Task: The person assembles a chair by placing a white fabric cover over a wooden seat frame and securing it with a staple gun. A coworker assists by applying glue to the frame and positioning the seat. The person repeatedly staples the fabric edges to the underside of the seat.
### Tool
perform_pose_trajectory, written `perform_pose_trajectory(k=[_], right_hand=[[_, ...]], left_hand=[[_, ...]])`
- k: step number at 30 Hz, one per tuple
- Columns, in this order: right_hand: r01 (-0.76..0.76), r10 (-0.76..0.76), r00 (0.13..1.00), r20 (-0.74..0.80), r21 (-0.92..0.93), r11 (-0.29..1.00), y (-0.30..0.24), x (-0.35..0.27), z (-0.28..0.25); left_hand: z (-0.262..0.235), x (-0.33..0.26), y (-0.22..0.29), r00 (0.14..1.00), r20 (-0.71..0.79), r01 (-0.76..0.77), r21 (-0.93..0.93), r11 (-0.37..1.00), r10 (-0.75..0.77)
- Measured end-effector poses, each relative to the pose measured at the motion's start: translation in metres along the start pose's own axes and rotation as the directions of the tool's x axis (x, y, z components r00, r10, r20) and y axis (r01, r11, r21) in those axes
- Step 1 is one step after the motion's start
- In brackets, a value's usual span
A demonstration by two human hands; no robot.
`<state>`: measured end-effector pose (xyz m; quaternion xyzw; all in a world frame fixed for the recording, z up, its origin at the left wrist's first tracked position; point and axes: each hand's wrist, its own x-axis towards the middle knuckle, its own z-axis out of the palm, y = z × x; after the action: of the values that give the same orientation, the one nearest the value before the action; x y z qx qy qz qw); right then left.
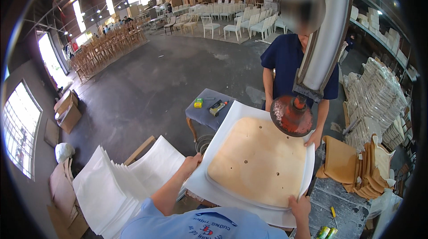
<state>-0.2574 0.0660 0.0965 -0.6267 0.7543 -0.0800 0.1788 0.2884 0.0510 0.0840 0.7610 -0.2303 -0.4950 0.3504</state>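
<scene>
Left hand [191, 164], right hand [301, 207], both clamped on one white flat sheet [237, 111]; one tan rounded wooden panel [258, 149] atop, partly hidden behind one round red-black disc [292, 122].

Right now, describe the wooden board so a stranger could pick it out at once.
Start at the round reddish disc hanging in front of the co-worker in navy. Below and left of it, white padding spreads between your left hand and right hand. The board lies on top: pale tan, rounded corners, a few small dark holes, unlike the plain white sheets stacked at left.
</scene>
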Motion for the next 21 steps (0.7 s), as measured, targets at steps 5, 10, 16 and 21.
perform_pose_trajectory(k=[5, 10, 16, 21], right_hand=[[-0.153, 0.177, 0.982, -0.057, 0.297, 0.943, 0.058, 0.019, 0.014], [-0.250, 0.341, 0.931, 0.132, 0.911, 0.329, 0.075, 0.029, 0.019], [-0.412, 0.308, 0.899, 0.312, 0.842, 0.348, 0.076, 0.039, 0.025], [-0.518, 0.323, 0.855, 0.406, 0.698, 0.495, 0.088, 0.039, 0.008]], left_hand=[[0.017, 0.017, 0.011, 0.996, 0.063, -0.043, -0.280, 0.959, 0.063], [0.011, 0.022, 0.012, 0.994, 0.104, 0.042, -0.189, 0.981, -0.022], [-0.006, 0.041, 0.001, 0.965, 0.231, 0.131, -0.017, 0.991, -0.124], [0.017, 0.047, 0.011, 0.931, 0.296, 0.175, 0.146, 0.974, -0.212]])
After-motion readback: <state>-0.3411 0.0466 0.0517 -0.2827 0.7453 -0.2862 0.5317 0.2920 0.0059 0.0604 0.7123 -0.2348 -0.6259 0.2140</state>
